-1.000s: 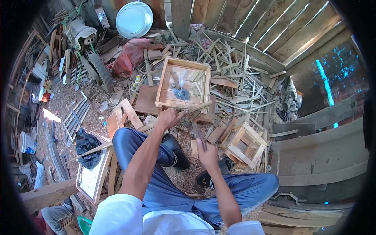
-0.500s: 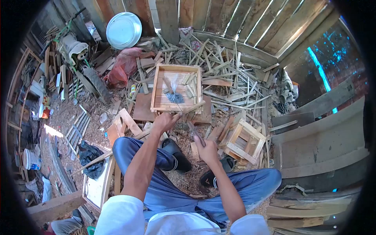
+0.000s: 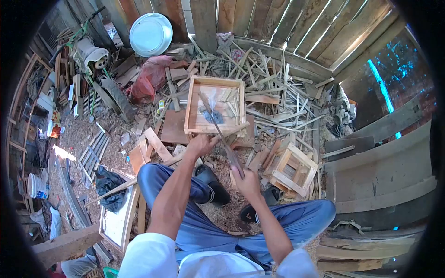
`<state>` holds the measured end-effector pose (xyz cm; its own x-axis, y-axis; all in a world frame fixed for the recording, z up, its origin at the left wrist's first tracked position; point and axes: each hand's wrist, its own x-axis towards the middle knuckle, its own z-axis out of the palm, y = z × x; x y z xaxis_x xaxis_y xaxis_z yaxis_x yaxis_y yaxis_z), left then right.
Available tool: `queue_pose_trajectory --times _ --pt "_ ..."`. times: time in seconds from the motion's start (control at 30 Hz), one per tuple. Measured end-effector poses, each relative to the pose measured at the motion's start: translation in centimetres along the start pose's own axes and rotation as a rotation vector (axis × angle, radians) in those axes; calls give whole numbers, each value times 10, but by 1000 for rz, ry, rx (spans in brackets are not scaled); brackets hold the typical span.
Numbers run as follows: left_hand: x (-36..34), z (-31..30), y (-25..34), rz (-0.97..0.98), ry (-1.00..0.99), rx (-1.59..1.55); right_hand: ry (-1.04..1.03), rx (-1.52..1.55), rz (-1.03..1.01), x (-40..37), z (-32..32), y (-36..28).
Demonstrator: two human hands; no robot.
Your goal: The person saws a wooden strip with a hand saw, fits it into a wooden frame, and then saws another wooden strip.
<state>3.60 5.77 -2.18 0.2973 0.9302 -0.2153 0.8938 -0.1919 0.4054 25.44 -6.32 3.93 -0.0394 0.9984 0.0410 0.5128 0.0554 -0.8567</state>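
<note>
My right hand (image 3: 248, 184) is closed around the handle of a long machete-like blade (image 3: 217, 125), which points up and left over an open wooden box (image 3: 189, 106). At the box's near edge my left hand (image 3: 202, 144) is closed on one end of a thin wooden strip (image 3: 237, 129) that slants up to the right. The blade crosses in front of the strip close to my left fingers. Inside the box lie short wooden sticks (image 3: 231, 98) and a clear plastic bag (image 3: 212, 114) of small grey-blue pieces, partly covered by the blade.
A small wooden frame box (image 3: 293, 167) stands to the right of my foot. Many loose sticks (image 3: 282, 109) are heaped behind the box, near the plank wall (image 3: 259, 21). A red plastic bag (image 3: 149, 81) and white basin (image 3: 151, 34) are at the back left.
The blade has swung up and left, now stretching over the box. My left hand still holds the strip at the box's near edge. The whole view has shifted slightly.
</note>
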Motion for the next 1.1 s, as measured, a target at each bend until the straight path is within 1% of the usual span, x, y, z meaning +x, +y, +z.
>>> queue_pose_trajectory --times 0.03,0.07,0.1,0.13,0.17,0.2,0.27,0.3,0.33,0.4,0.43,0.5,0.53,0.57,0.6,0.63,0.67,0.7,0.8,0.83,0.9,0.93,1.0,1.03,1.07,1.1 --pt "0 2 0 16 -8 -14 21 3 -36 -17 -5 9" --pt "0 3 3 6 -10 -28 -11 -9 40 -42 -21 7" --pt "-1 0 6 -88 -18 -74 -42 -18 114 -57 -33 1" --pt "-3 -4 10 -190 -20 -121 -63 -24 108 -52 -34 6" --pt "-8 -7 17 -192 61 -188 -54 -37 127 -53 -33 14" --pt "-11 -2 15 -193 45 -188 -30 -46 159 -60 -31 17" --pt "-3 0 10 -180 49 -147 -52 -51 182 -14 -8 9" --pt "-1 5 5 -164 74 -173 -50 -55 195 2 4 9" --pt "-2 4 6 -157 71 -174 -43 -58 199 -2 6 10" --pt "-2 1 5 -169 25 -205 12 -60 26 -8 10 8" --pt "-2 1 5 -178 23 -211 9 -58 63 -26 -4 -1" --pt "-5 -5 11 -170 43 -198 -95 -79 208 -60 -30 -2" --pt "-8 -7 13 -159 62 -183 -116 -78 197 -56 -29 0" --pt "-6 -1 10 -171 94 -164 -102 -73 228 -53 -28 2" --pt "-9 0 12 -168 85 -164 -75 -70 273 -56 -29 2" --pt "-9 -4 14 -202 54 -168 -71 -76 239 -38 -15 12" --pt "-7 -8 17 -232 29 -172 -69 -114 223 -9 0 6" --pt "-5 -8 16 -209 -7 -160 -71 -151 201 11 8 1" --pt "-1 -1 7 -204 25 -156 -85 -86 180 12 0 -15" --pt "-3 -11 12 -223 -25 -173 -98 -89 168 -5 -12 -11" --pt "1 -7 12 -195 -18 -215 -35 -37 100 -52 -31 5" --pt "-2 -6 8 -178 -12 -244 -54 -40 94 -56 -33 6" --pt "-1 -3 8 -236 6 -217 -11 -27 167 -66 -34 4" --pt "-1 0 10 -259 19 -177 -87 -75 291 -51 -32 -1" --pt "2 3 5 -249 20 -168 -77 -103 273 -25 -18 2" --pt "6 14 -5 -178 -4 -91 -68 -134 258 -8 -6 6"
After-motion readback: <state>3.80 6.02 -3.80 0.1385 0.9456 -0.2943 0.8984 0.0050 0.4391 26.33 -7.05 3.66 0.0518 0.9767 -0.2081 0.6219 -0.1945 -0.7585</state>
